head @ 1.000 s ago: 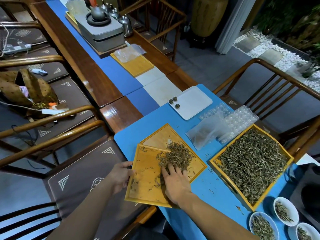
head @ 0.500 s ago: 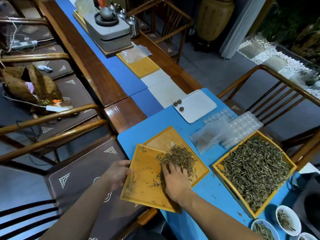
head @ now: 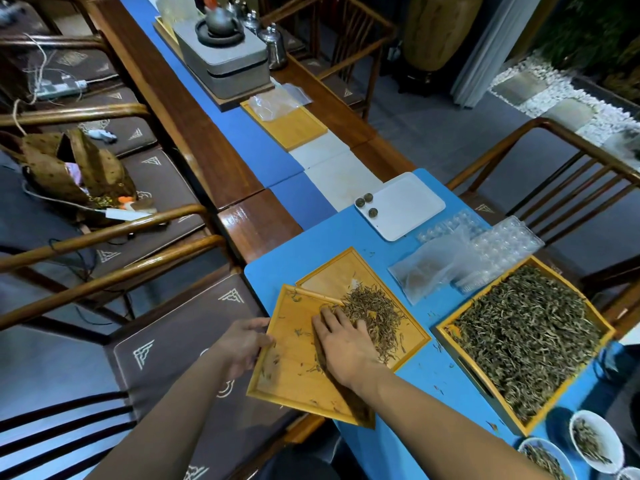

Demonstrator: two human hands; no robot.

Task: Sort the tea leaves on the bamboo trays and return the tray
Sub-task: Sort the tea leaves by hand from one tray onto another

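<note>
Two shallow bamboo trays overlap on the blue cloth. The near tray (head: pixel 294 372) is tilted up, its far edge resting over the second tray (head: pixel 332 271). My left hand (head: pixel 242 344) grips the near tray's left rim. My right hand (head: pixel 343 344) lies flat, fingers apart, on the near tray, fingertips touching a pile of tea leaves (head: pixel 372 310) that sits on the second tray. A few stray leaves cling to the near tray. A larger bamboo tray (head: pixel 446 332) full of tea leaves stands to the right.
A white plate (head: pixel 408 209) with three tea balls, clear plastic bags and blister moulds (head: pixel 485 251) lie beyond the trays. White bowls (head: pixel 595 441) of leaves sit at bottom right. Wooden chairs flank the table; a cushioned seat (head: pixel 166 344) is under my left arm. A tea set stands far up the table.
My right hand has slid forward across the near tray, pushing leaves onto the second tray. The near tray now carries fewer leaves. My left hand keeps its grip on the rim.
</note>
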